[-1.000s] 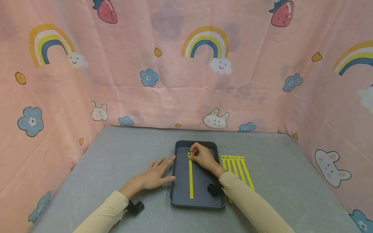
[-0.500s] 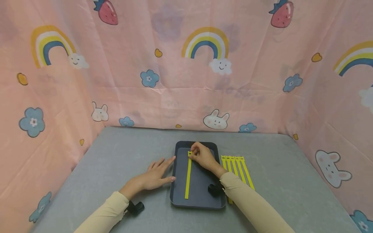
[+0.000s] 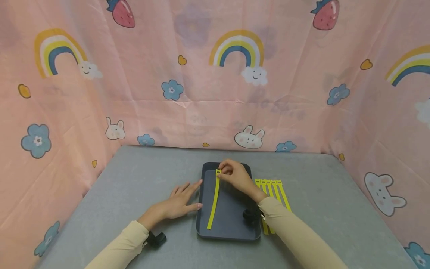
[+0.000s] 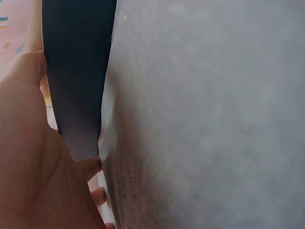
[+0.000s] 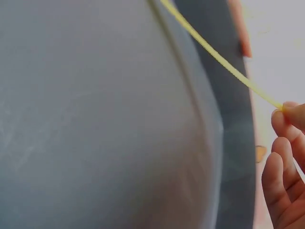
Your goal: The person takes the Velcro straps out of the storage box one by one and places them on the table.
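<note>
Over a dark grey tray (image 3: 231,228), my right hand (image 3: 239,179) pinches the slotted head of a yellow cable tie (image 3: 214,200) between thumb and forefinger. The right wrist view shows the tie (image 5: 214,53) bowing from the fingertips down toward the tray floor, other fingers loosely bent. In the head view its tail end lies toward the tray's near left corner. My left hand (image 3: 179,202) is spread along the tray's left side, thumb and forefinger touching the rim. Up close, the left wrist view has the tray's outer wall (image 4: 76,86) against that hand.
Several more yellow cable ties (image 3: 279,194) lie side by side on the grey table (image 3: 322,209), right of the tray, partly hidden under the right forearm. A pink patterned curtain (image 3: 201,119) encloses the table's back and sides.
My right hand has risen and moved slightly away, lifting the tie's head. The tie's tail has swung left across the tray and now curves. The left hand has stayed put.
</note>
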`<state>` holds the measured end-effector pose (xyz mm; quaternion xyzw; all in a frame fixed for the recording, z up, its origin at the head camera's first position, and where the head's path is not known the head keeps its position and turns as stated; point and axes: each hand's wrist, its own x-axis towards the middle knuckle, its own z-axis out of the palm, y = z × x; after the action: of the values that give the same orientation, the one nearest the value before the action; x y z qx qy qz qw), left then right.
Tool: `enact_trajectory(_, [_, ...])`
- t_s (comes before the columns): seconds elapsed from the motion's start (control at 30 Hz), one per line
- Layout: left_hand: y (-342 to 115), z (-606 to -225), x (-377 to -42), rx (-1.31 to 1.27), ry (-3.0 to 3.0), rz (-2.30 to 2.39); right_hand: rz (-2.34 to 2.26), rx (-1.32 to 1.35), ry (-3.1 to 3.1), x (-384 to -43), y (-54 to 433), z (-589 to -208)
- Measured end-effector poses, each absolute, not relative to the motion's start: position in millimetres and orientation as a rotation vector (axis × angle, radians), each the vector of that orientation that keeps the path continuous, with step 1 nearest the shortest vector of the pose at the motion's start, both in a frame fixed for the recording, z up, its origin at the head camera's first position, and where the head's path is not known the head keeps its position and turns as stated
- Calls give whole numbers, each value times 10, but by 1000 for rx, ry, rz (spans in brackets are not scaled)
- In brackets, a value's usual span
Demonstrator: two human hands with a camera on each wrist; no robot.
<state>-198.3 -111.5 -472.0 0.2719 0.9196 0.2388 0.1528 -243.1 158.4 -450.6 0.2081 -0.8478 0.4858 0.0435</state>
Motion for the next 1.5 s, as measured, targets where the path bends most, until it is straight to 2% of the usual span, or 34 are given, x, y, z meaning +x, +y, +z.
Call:
enact_trajectory(0.33, [-1114, -4714, -1977, 791, 2638, 695, 1615, 642, -2548, -2304, 1724, -4061])
enact_trajectory(0.77, [-1134, -4721, -1977, 806, 2638, 693, 1498, 614, -2522, -2049, 2046, -3501])
enact_trajectory(1.5, [-1138, -4712, -1973, 806, 2627, 701, 1525, 624, -2390, -1837, 2391, -3113])
